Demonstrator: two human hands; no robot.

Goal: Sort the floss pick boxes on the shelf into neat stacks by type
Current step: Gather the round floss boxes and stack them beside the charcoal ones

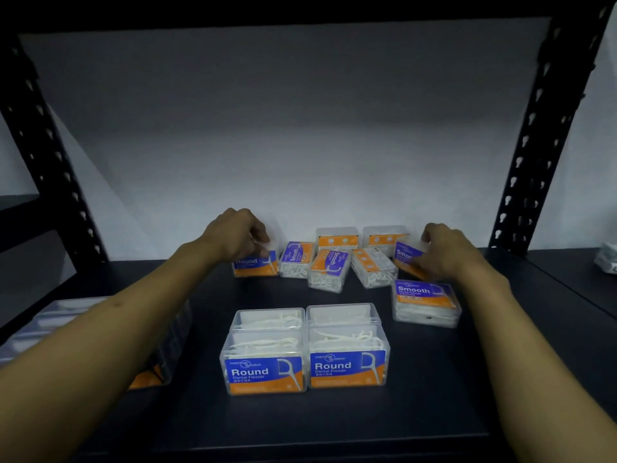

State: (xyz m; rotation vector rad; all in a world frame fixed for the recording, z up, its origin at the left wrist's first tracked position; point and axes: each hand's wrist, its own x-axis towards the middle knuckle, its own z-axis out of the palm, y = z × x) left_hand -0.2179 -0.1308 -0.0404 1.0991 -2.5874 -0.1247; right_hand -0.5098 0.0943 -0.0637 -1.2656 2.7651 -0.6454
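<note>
Clear floss pick boxes with blue and orange labels lie on a dark shelf point(334, 426). Two "Round" boxes point(263, 359) point(347, 354) stand side by side at the front middle. A "Smooth" box point(425, 302) sits to their right. At the back, my left hand point(238, 237) grips a "Round" box point(255, 265). My right hand point(445, 250) holds a tilted "Smooth" box point(407, 259). Between my hands lie several loose boxes, among them two "Smooth" ones point(295, 260) point(329, 270) and one face-down box point(374, 267).
Two more boxes point(337, 238) point(384, 236) stand against the white back wall. A larger clear container point(167, 329) lies at the left, partly under my left forearm. Black perforated uprights point(541, 128) point(50, 162) frame the shelf on both sides.
</note>
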